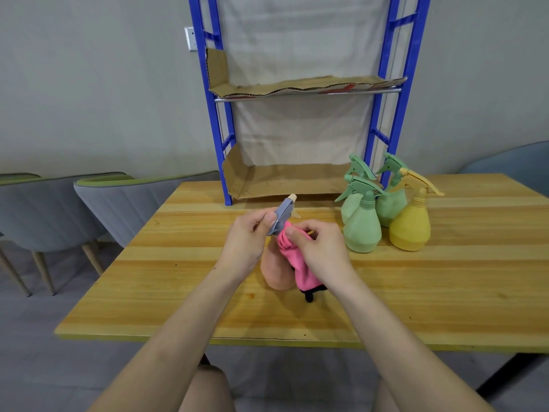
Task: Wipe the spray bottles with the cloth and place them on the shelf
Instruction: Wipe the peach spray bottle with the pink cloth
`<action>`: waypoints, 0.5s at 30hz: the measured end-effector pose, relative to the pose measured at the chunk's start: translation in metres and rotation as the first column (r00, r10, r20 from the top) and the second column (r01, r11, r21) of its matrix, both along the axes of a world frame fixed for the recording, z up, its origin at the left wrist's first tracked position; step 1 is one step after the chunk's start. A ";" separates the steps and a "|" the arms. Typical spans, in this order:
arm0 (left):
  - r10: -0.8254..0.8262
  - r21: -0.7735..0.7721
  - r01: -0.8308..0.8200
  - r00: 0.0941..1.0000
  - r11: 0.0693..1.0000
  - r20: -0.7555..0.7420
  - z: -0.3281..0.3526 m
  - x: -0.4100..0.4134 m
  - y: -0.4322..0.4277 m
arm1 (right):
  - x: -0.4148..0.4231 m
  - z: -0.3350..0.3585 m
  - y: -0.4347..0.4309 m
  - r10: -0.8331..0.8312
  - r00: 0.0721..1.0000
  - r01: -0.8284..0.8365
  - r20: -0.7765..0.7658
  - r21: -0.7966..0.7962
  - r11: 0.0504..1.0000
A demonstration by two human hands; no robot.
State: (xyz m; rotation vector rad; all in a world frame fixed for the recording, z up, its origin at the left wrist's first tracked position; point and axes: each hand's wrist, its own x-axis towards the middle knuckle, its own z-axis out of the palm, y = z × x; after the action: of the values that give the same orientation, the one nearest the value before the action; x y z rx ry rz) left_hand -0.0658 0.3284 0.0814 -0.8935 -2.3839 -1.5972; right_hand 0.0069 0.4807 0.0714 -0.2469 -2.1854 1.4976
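left hand (246,243) pinches one peach bottle (274,275), right hand (322,251) grips one pink cloth (301,267); three green bottles (362,230), one yellow bottle (411,227) nearby.

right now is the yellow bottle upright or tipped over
Upright: the yellow bottle stands on its base on the table, trigger head on top, beside green bottles.

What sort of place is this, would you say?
Likely an office or meeting room: a wooden table, grey padded chairs beside it, and a blue shelf rack lined with cardboard.
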 end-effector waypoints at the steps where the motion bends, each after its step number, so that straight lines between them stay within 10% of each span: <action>1: 0.007 0.008 -0.007 1.000 1.000 0.004 -0.001 0.000 0.001 | 0.002 -0.001 -0.001 -0.044 0.998 0.046 -0.052 0.040 0.998; 6: 0.031 0.034 -0.032 0.999 0.999 0.037 0.000 0.007 0.005 | 0.001 0.005 -0.016 -0.139 0.942 0.208 -0.305 0.205 0.956; 15: 0.027 -0.014 -0.027 0.999 1.000 -0.020 0.001 0.004 -0.001 | 0.002 -0.018 -0.015 -0.103 0.982 0.130 -0.155 0.176 0.976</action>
State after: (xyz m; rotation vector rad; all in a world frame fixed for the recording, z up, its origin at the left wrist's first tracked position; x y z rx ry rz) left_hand -0.0621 0.3274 0.0822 -0.8719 -2.3867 -1.5556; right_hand 0.0089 0.4660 0.0533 -0.1936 -2.1372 1.2011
